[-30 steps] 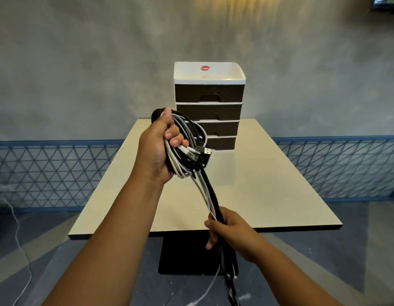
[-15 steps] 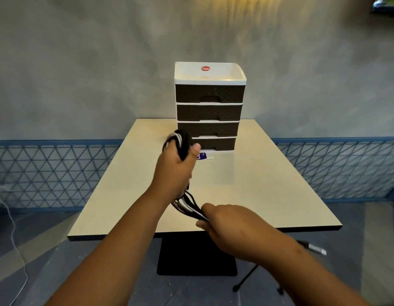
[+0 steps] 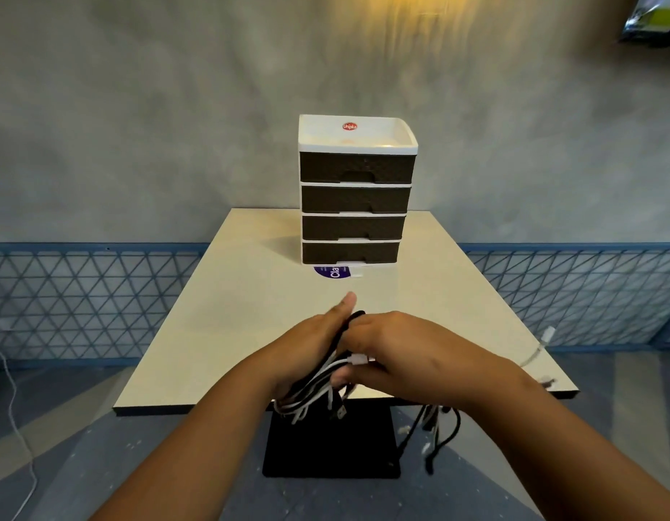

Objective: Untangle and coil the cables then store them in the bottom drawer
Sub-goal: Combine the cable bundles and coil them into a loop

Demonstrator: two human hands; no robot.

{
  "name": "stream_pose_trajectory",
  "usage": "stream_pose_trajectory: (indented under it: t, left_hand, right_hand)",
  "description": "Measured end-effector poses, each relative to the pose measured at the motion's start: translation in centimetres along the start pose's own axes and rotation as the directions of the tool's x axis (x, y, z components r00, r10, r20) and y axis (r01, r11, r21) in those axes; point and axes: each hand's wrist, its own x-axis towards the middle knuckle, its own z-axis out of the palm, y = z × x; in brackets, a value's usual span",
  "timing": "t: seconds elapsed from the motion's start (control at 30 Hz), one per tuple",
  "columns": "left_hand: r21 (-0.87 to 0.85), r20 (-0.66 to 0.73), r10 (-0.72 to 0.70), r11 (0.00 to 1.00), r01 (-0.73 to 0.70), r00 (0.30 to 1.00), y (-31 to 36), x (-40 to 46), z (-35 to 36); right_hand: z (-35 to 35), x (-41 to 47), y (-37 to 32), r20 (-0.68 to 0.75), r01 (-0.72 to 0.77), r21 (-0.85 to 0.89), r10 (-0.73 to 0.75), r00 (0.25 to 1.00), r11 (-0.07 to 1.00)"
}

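Dangling cable ends [image 3: 436, 434] motion-blurred; purple label [image 3: 332, 273] text cut off.

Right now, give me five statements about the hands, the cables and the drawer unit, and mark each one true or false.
1. Both the left hand and the right hand grip the cable bundle. True.
2. The bottom drawer is pulled out. False: all four drawers are closed.
3. Loose cable ends hang below the table edge. True.
4. The drawer unit stands on the floor. False: it stands on the table, at the far end.
5. The bundle holds only black cables. False: black and white are mixed.
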Motion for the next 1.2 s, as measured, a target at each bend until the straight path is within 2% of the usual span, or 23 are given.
stream_pose_trajectory:
  t: [0.07,0.17,0.27,0.33,0.47,0.6,0.7,0.83,0.93,1.0,1.1,1.2]
  left_hand:
    - [-0.102,0.075,-0.049,0.993,0.056,0.996,-0.3,-0.1,-0.1]
    - [-0.231,0.177,-0.042,0.969,0.083,0.983,-1.2,-0.2,0.2]
    - [-0.307,0.401,0.137,0.952,-0.009,0.906,-2.2,-0.2,0.4]
    - [-0.289,0.462,0.187,0.956,-0.053,0.867,-2.2,0.0,0.5]
    - [-0.225,0.447,0.198,0.969,-0.105,0.873,-1.7,-0.2,0.7]
    - [-0.307,0.407,0.143,0.952,-0.012,0.902,-2.3,-0.3,0.5]
    - [-0.453,0.417,0.106,0.885,0.105,0.903,-2.6,-0.7,0.4]
    - [-0.556,0.452,0.153,0.818,0.144,0.879,-2.1,-1.3,0.7]
    - [-0.616,0.491,0.244,0.776,0.136,0.836,-1.5,-1.2,0.8]
    - [-0.63,0.517,0.263,0.762,0.154,0.815,-1.4,-1.1,0.8]
    - [-0.581,0.525,0.234,0.801,0.143,0.818,-1.4,-0.7,0.2]
    - [-0.389,0.484,0.137,0.918,0.072,0.865,-0.8,-0.7,-0.7]
  right_hand:
    - [-0.4,-0.1,0.0,-0.032,-0.035,0.055,0.037,0.999,0.998]
    - [-1.1,-0.1,-0.1,-0.063,-0.028,0.113,0.035,0.997,0.993]
    - [-1.9,0.2,0.2,-0.077,-0.024,0.121,0.033,0.996,0.992]
    - [-2.5,0.3,0.6,-0.069,-0.04,0.183,0.053,0.996,0.982]
    - [-3.6,0.3,1.0,0.037,-0.084,0.285,0.076,0.996,0.955]
    - [-3.9,-0.3,2.3,0.164,-0.189,0.401,0.133,0.978,0.896]
    - [-3.7,-1.2,4.5,0.096,-0.2,0.24,0.182,0.979,0.95]
    - [-1.4,-2.4,4.9,0.144,-0.244,0.538,0.197,0.97,0.807]
    - [1.0,-2.7,4.1,0.029,-0.172,0.74,0.225,0.974,0.65]
    - [1.4,-2.5,3.7,-0.056,-0.14,0.762,0.28,0.958,0.632]
    - [1.0,-2.2,3.1,-0.099,-0.162,0.732,0.338,0.936,0.662]
    - [0.9,-2.0,2.5,-0.141,-0.166,0.662,0.339,0.93,0.731]
